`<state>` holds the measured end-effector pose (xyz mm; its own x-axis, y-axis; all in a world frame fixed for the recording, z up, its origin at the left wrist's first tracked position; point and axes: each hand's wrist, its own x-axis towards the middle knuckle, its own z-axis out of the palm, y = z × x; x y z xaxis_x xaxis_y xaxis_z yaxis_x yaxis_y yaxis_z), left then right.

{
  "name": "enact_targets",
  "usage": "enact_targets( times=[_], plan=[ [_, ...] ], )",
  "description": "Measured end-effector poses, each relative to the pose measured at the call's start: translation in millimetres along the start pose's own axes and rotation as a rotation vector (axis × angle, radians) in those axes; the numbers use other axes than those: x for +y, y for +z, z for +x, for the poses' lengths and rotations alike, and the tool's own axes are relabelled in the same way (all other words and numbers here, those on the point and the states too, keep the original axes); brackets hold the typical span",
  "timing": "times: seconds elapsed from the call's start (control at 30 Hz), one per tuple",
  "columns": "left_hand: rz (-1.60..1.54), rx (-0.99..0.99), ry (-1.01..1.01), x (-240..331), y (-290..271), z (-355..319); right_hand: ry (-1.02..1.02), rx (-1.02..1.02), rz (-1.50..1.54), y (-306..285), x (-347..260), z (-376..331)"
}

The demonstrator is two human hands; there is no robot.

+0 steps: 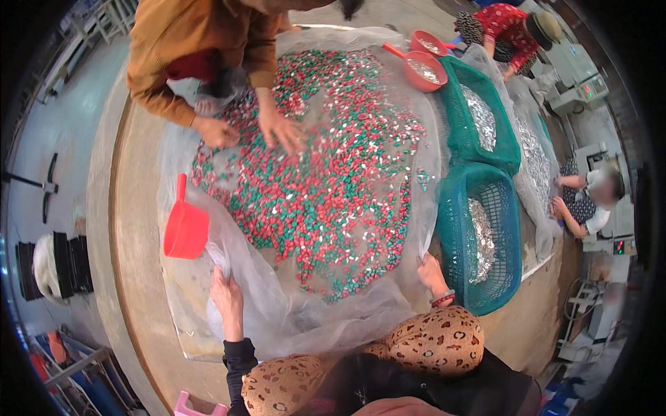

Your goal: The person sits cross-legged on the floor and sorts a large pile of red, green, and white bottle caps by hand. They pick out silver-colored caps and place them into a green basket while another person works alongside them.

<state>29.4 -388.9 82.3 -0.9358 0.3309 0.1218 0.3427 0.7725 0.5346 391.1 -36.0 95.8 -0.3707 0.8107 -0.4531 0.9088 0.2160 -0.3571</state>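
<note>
While the head camera looks down on the round desk [132,229], I see my left hand [227,299] at about seven o'clock, lying flat with fingers stretched out on the clear plastic sheet [291,315], pressing it rather than clenched on it. My right hand [431,274] sits at about five o'clock, at the sheet's edge just beside the near teal basket [454,236]; I cannot tell whether its fingers pinch the plastic or only rest on it. The sheet spreads across the desk's middle, and on it lies a wide heap of small red, green and silvery wrapped pieces [326,187]. A red scoop [185,227] rests on the sheet at nine o'clock, apart from my left hand. At twelve o'clock a person in a brown top bends over the heap, both of their hands [277,128] spread in the pieces. At two o'clock stands a second teal basket [479,118] of silvery pieces, with two red ladles [423,69] just beyond it. Further right, at three o'clock, another person sits by a weighing scale [617,244].
</note>
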Motion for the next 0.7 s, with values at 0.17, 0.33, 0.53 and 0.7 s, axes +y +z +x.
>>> enact_targets(
  times=[0.17,0.33,0.53,0.7],
  plan=[
    [-0.23,-0.171,-0.119,66,-45,20,-0.184,0.031,-0.032,-36,-20,-14],
    [0.156,-0.198,0.162,105,-58,35,-0.04,-0.204,0.062,-42,-10,-20],
    [-0.305,-0.349,-0.047,75,-15,-31,0.066,-0.279,0.268,16,22,-60],
    [-0.514,-0.585,-0.511,-25,-25,-115,0.273,-0.452,-0.077,60,83,-56]
  ],
)
